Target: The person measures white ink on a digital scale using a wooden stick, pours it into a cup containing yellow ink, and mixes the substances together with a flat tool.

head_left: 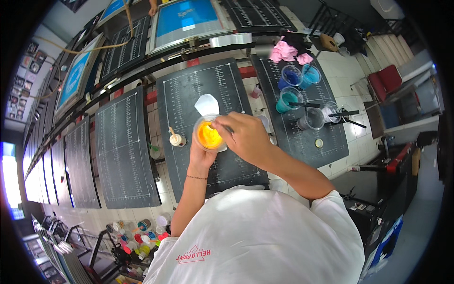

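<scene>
Clear cup (196,129) held up above the middle dark board (182,94); bright yellow paint (208,138) is contained in it, with the open mouth turned upward. Cup is gripped by the left hand (202,156), which is wrapped around its near lower side; a thin dark band (196,177) is worn at that wrist. Over the cup's right rim, the right hand (239,135) is held with fingers bent and pressed together, a slim grey tool (229,128) pinched between them. Tool's lower end is mostly hidden by the hand; how deep it is dipped cannot be told.

On the same board, just beyond the cup, a white angular sheet (206,103) is seen. To the left, a small jar (176,140) is placed, a wooden stick (171,130) leaning up from it.

Right board (302,154): cups of dark blue (291,76), light blue (310,75) and teal paint (286,101) are grouped at the far half; two clear cups (312,119) are set nearer, dark sticks laid across them. Small round lid (318,143) is left near them. Pink crumpled cloth (283,50) is heaped at the far end.

Far side: a blue-meshed screen frame (187,20) is laid flat; at its left, another person's hand (153,10) is partly seen. Near left, low down, many coloured paint containers (142,239) are clustered.
</scene>
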Tool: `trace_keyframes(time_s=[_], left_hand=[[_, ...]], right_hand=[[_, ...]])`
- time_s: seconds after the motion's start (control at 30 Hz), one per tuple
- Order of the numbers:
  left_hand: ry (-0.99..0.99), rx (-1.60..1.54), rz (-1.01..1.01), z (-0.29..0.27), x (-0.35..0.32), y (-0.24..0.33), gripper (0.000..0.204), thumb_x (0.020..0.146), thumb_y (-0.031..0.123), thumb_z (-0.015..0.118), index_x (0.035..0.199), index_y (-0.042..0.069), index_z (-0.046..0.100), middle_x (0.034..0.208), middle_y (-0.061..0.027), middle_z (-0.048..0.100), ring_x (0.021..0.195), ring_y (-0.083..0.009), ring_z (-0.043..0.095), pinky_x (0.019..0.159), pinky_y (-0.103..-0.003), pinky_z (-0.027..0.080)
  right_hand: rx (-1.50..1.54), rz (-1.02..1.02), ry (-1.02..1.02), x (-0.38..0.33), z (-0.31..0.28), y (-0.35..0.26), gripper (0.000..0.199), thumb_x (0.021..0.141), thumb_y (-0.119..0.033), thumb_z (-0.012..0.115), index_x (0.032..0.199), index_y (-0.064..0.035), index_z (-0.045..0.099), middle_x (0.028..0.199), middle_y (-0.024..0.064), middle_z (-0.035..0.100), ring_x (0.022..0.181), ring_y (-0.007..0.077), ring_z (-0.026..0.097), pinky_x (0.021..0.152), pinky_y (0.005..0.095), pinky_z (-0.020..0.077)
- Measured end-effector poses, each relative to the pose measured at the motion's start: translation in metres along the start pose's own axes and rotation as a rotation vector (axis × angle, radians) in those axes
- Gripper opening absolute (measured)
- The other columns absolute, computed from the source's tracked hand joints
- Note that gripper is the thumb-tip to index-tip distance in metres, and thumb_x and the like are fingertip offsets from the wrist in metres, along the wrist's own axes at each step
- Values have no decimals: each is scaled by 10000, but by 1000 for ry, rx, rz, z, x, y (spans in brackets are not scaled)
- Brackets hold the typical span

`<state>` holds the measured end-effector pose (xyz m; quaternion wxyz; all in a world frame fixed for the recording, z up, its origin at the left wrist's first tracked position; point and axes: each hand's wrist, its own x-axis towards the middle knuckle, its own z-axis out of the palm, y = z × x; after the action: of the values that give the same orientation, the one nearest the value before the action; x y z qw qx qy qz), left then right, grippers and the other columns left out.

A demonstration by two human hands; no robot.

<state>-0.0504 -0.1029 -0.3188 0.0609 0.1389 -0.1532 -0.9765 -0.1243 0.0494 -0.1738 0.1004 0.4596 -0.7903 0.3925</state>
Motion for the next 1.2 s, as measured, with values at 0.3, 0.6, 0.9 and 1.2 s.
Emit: trace_keyframes(time_s=[0.3,0.6,0.9,1.2], left_hand=[[15,119,-37,-1,2,7,419,1112,333,372,1331,21,547,1279,-116,649,1174,-244,651,1003,-387,570],[-38,-20,-103,-17,3,7,379,1102,299,422,1348,37,543,1333,-118,630,1203,-256,644,1015,-382,568],[10,-11,-93,-16,1,10,384,1096,286,442,1372,37,532,1341,-130,626,1216,-247,639,1003,-389,579],[-79,-50,-90,-11,1,1,438,1106,336,385,1386,24,513,1340,-147,623,1203,-276,648,1022,-408,571]], right_hand=[[10,-120,-81,0,0,3,128,894,-168,714,934,-47,725,818,103,693,691,316,682,633,396,555],[-100,-139,-79,-5,4,7,136,886,-168,718,915,-36,710,870,105,716,710,307,693,640,401,563],[94,-26,-144,-2,-1,3,126,935,-166,677,927,-44,709,847,89,710,708,307,691,650,399,558],[170,58,-5,0,-9,8,143,924,-167,704,978,-36,719,845,109,725,716,308,703,650,376,553]])
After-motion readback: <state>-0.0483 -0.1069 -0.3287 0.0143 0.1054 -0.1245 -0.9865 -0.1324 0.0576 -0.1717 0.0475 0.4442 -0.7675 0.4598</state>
